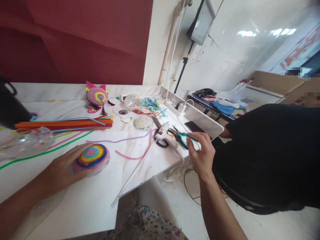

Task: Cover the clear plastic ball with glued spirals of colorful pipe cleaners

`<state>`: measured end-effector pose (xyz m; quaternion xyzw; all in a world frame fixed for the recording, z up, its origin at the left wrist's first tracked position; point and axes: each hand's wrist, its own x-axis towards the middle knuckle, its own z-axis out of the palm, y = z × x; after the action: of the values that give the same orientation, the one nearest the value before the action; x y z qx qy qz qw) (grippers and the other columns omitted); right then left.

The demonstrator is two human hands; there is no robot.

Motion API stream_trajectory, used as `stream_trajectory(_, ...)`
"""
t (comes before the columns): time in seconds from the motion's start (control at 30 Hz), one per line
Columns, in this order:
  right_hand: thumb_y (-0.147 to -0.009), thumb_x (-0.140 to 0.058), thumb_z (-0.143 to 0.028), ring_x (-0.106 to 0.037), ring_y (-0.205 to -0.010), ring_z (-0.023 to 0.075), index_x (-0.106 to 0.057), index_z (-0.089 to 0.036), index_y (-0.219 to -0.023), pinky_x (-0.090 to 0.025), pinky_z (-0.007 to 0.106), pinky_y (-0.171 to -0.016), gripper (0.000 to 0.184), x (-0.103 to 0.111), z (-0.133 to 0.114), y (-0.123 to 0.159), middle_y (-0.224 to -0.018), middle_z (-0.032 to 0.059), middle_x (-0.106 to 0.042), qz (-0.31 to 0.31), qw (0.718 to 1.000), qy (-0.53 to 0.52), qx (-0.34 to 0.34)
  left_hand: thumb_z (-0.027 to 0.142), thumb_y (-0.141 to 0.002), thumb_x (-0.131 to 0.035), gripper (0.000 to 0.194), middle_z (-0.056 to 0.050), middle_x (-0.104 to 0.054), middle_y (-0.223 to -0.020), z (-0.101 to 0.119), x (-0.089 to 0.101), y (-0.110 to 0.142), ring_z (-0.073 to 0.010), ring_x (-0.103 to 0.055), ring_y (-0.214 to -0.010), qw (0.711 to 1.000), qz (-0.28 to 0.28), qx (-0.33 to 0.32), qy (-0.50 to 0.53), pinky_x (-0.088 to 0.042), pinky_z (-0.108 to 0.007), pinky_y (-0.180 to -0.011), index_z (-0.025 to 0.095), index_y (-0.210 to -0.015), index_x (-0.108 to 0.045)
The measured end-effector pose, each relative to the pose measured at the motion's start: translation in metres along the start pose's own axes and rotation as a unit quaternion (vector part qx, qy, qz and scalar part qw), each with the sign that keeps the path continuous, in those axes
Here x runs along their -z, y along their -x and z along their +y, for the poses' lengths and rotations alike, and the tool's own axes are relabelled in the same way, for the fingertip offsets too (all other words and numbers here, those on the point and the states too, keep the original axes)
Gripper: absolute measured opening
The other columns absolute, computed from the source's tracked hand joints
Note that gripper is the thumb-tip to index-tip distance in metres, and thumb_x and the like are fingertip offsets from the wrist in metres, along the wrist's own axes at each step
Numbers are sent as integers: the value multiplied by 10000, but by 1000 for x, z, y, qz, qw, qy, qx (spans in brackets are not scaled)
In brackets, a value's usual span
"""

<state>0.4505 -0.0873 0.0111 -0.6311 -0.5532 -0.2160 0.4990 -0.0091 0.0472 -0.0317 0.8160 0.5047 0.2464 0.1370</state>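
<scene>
My left hand (63, 163) is wrapped round the side of a clear plastic ball (100, 166). Its top is covered with a coil of fuzzy pipe cleaners (91, 155) in pink, light blue, yellow, orange and dark blue. At the table's right edge, my right hand (202, 151) is over the teal handles of a pair of pliers (183, 136), thumb and fingers apart; whether it touches them I cannot tell. Beside the pliers lies a white hot glue gun (167, 135) with a long clear glue stick (133, 176) out of its back. Black-handled scissors (162, 143) are partly under the gun.
A bundle of orange pipe cleaners (65, 124) and loose strands lie behind my left hand. Clear plastic domes (143, 123), a finished pink eared ball (97, 96), a phone (195, 127) and a power strip (172, 108) are farther back. A person in black (265, 156) is close on the right.
</scene>
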Motion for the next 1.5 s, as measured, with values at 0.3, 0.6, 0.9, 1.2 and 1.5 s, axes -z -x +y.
stream_trajectory(0.3,-1002,-702,-318,-726,-1180,342,-687,-210,-1349,-587,493,-1020,364,-31,27,-2,-1248,163,-766,-292,954,71,6,720,-899,-642,677,132,-641,-1624,-4,6,-4,-316,-678,-1432,996,-58,43,-45,-565,-430,-1206,554,-1537,-491)
stream_trajectory(0.6,-972,-673,-105,-738,-1060,330,-675,-149,-1339,-556,379,-838,370,-64,0,-19,-1287,224,-687,-409,892,194,-16,794,-895,-529,718,49,-651,-1621,12,-4,4,-350,-672,-1408,1000,3,24,-7,-528,-414,-1228,411,-1500,-581)
stream_trajectory(0.9,-962,-578,-128,-658,-1117,353,-685,-133,-1320,-543,502,-1015,374,-62,12,-16,-1231,211,-653,-341,935,89,-30,829,-883,-565,745,43,-645,-1627,8,-7,2,-364,-651,-1436,1000,4,14,20,-539,-430,-1219,419,-1504,-601)
stream_trajectory(1.2,-919,-613,-512,-623,-776,232,-739,-158,-1174,-546,381,-740,454,-56,30,-51,-913,70,-656,-237,947,-124,-179,753,-902,-595,750,8,-654,-1624,-8,-14,-3,-339,-680,-1410,1000,-4,-21,10,-563,-395,-1198,343,-1529,-619)
stream_trajectory(1.5,-718,-830,-718,-500,-611,135,-658,-213,-803,-440,294,-601,541,-39,-4,-57,-700,-24,-554,-267,854,-351,-276,790,-905,-605,826,-58,-645,-1632,-16,-19,-4,-347,-687,-1402,999,2,-39,31,-560,-404,-1201,282,-1556,-625)
